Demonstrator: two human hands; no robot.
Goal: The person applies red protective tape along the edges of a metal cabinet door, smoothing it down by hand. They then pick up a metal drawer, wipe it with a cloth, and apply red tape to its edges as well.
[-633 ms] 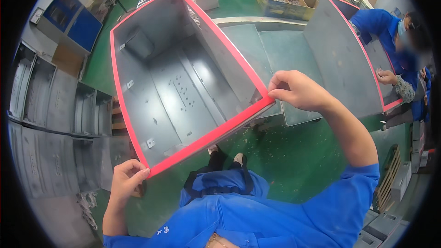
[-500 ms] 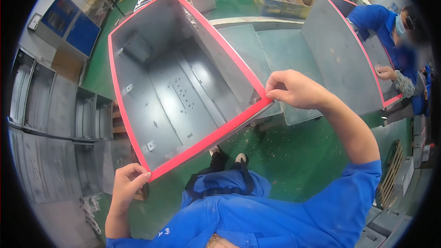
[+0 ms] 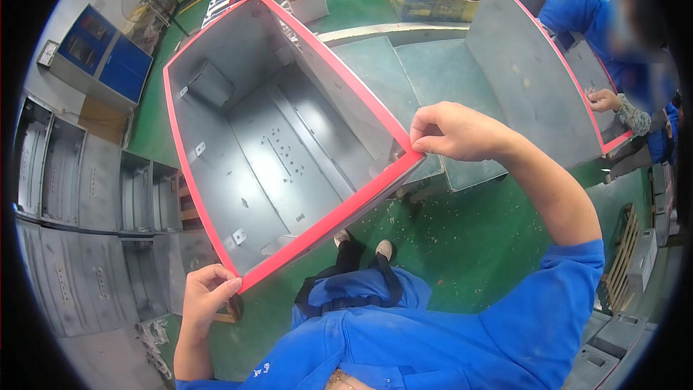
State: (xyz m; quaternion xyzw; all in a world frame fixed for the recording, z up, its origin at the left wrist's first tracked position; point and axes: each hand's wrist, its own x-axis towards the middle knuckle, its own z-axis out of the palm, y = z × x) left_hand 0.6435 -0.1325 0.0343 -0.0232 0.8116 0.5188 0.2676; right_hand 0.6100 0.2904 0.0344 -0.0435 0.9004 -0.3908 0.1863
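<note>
In the head view, a deep, open-fronted cabinet of grey sheet metal (image 3: 245,173) lies left of centre in front of the person, its opening turned up toward the camera and set askew, so that the near edge climbs from lower left to right. A flat, bright red strip (image 3: 330,220) runs around the rim of the opening. Inside, the metal is dull grey with pale sheen; small, light-coloured brackets (image 3: 239,236) stand in a row along the left side, and a cluster of small dark holes (image 3: 281,153) marks the middle panel. A flat grey-green surface (image 3: 449,76) shows just beyond its right side; what bears the cabinet's underside is hidden. The left hand (image 3: 209,292) is at the near-left corner, thumb and forefinger brought together in a pinch on the red strip, the other fingers curled. The right hand (image 3: 456,131) pinches the strip at the near-right corner, thumb and forefinger meeting at the tips with a rounded gap behind them. How firmly either one grips cannot be told.
</note>
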